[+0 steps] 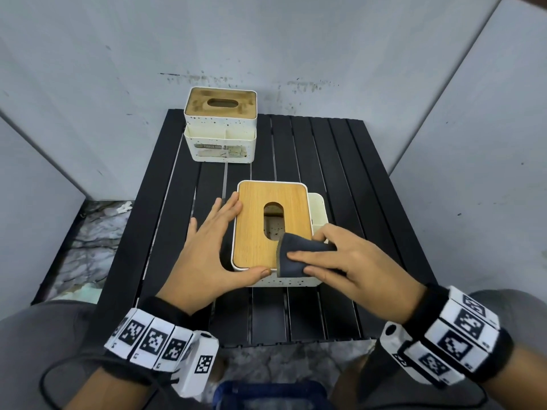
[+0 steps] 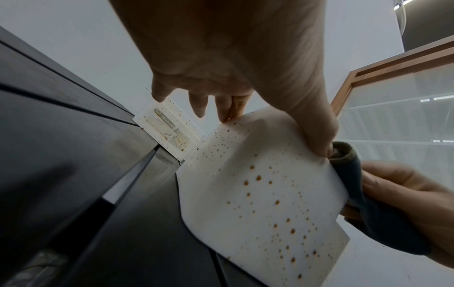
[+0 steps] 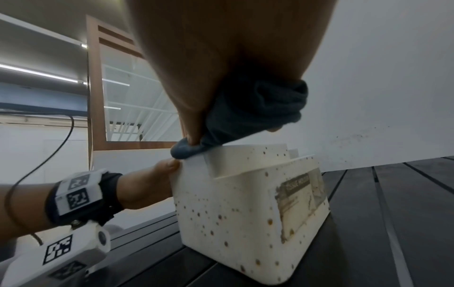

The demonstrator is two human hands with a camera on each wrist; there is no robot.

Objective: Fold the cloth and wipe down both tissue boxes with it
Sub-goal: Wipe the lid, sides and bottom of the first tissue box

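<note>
On the near white speckled tissue box with a wooden lid (image 1: 273,229), head view shows the right hand (image 1: 352,261) pinching the soft, limp dark folded cloth (image 1: 299,255) at its near corner, while the left-wrist view shows the left hand (image 2: 233,64) bracing the light box with straight, spread fingers, and the right-wrist view shows the cloth bunched under curled fingers (image 3: 191,120).

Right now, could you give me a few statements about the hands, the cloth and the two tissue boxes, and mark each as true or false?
1. The right hand grips the folded dark cloth on the near tissue box. True.
2. The left hand holds the cloth. False: it braces the near box's side, fingers straight.
3. The far tissue box has a visibly dusty lid. True.
4. The two boxes touch each other. False: bare black table lies between them.
5. The near box's lid has been removed. False: its wooden lid is on.
</note>
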